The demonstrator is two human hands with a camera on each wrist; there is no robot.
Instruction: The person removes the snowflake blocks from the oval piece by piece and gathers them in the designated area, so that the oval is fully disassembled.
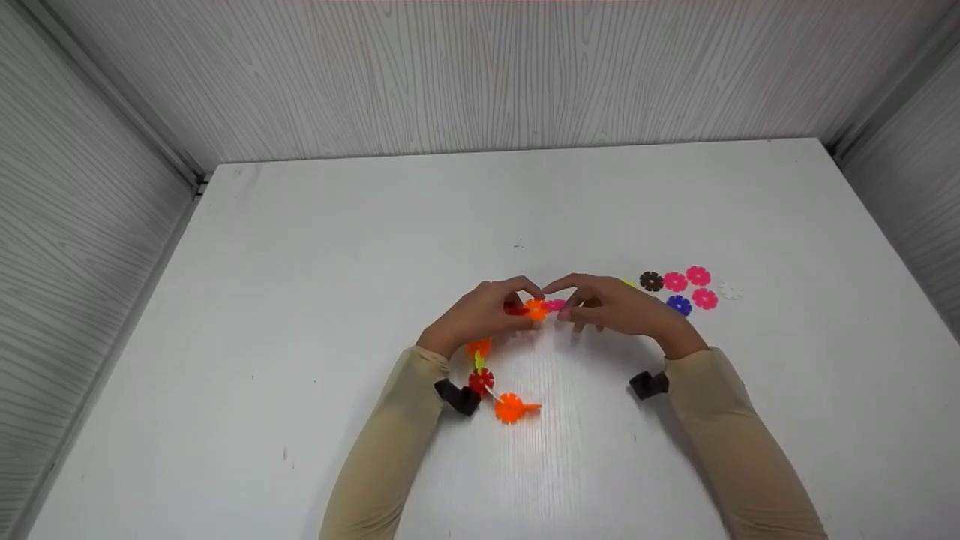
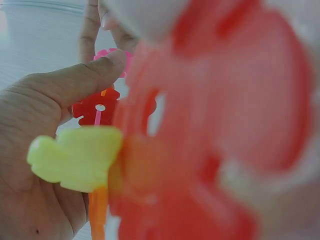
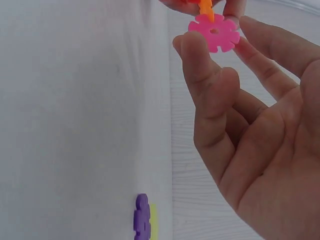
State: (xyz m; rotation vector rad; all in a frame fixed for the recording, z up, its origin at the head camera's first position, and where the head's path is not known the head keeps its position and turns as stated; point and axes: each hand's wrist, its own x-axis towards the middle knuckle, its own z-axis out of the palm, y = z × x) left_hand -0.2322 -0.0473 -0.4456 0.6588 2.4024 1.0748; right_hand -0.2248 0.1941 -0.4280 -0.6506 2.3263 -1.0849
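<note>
My left hand (image 1: pixel 487 311) pinches a chain of interlocking slotted plastic discs near an orange disc (image 1: pixel 535 309) and a red disc (image 2: pixel 95 107). At the chain's end is a pink disc (image 3: pixel 215 33). My right hand (image 1: pixel 619 304) surrounds this disc with loosely bent fingers, its fingertips close to the rim; firm contact cannot be made out. The rest of the chain hangs below my left wrist, with a yellow disc (image 2: pixel 75 157), another red disc (image 1: pixel 481 381) and an orange disc (image 1: pixel 509 408). A large red piece blurs much of the left wrist view.
Right of my hands lie loose discs on the white table (image 1: pixel 337 300): a dark brown disc (image 1: pixel 652 281), several pink discs (image 1: pixel 698 275), a blue disc (image 1: pixel 679 304) and a whitish disc (image 1: pixel 730 290). Wood-grain panels (image 1: pixel 480 75) enclose the table's back and sides.
</note>
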